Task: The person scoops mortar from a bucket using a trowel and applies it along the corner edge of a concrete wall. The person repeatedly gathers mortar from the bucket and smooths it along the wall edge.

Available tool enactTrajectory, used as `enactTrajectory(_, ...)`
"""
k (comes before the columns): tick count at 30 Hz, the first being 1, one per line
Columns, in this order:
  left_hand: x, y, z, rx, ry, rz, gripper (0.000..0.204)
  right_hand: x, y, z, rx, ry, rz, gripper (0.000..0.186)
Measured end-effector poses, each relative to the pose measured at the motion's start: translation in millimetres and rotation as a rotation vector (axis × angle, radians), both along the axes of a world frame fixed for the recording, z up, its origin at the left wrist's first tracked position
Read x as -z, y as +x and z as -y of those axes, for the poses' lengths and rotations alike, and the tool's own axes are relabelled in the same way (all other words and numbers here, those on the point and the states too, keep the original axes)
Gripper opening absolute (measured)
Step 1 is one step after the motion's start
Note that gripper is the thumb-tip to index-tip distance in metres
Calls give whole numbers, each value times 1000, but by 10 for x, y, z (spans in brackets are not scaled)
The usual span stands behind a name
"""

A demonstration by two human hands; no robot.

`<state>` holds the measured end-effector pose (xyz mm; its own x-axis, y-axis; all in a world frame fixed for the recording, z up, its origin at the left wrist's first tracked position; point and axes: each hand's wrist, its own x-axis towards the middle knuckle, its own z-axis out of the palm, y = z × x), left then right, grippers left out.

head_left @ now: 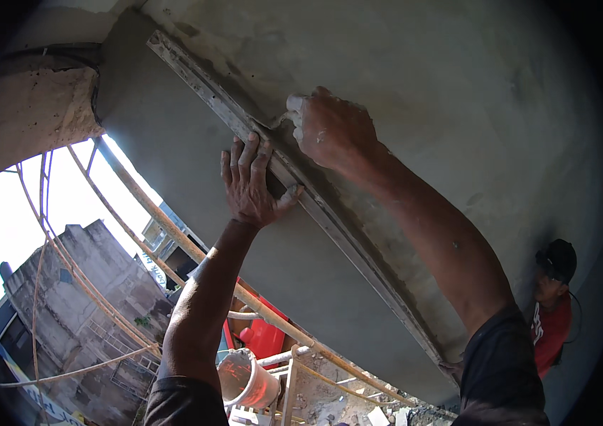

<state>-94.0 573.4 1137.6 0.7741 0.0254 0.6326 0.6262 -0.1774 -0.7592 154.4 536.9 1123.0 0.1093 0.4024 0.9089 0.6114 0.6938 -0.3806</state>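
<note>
A long, straight metal bar (pixel 358 245), smeared with plaster, runs diagonally across the grey plastered surface (pixel 472 142). My left hand (pixel 250 181) presses on its middle, fingers stretched out and spread, the thumb lying along the bar. Just right of the bar, my right hand (pixel 337 135) is closed in a fist around what looks like a trowel (pixel 272 126). Only a thin edge of the blade shows, close to the bar's edge, and the fist hides most of the tool. Wet plaster (pixel 337 195) lines the right side of the bar.
At the right is a co-worker in a red shirt (pixel 552 334) and dark cap; a hand (pixel 452 370) touches the bar's lower end. Scaffold poles (pixel 152 209) cross the left side. Below hang a plaster-stained bucket (pixel 248 380) and a red object (pixel 266 337). Rubble (pixel 337 397) covers the ground.
</note>
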Motion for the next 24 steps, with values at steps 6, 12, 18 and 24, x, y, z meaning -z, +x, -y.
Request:
enactTrajectory(6,-2,-8,-5,-26,16,-14,98,1170,0,196,37,-62,-5,16)
enactTrajectory(12,-6,2,-29,-7,16,-25,96,2278,18,453,35,-253,-26,31)
enactTrajectory(18,0,-13,-29,-12,14,-17,97,2630,278,818,-122,-345,-149,34)
enactTrajectory(24,1,-8,-9,-33,1,-10,100,1274,374,301,-216,-188,-270,35)
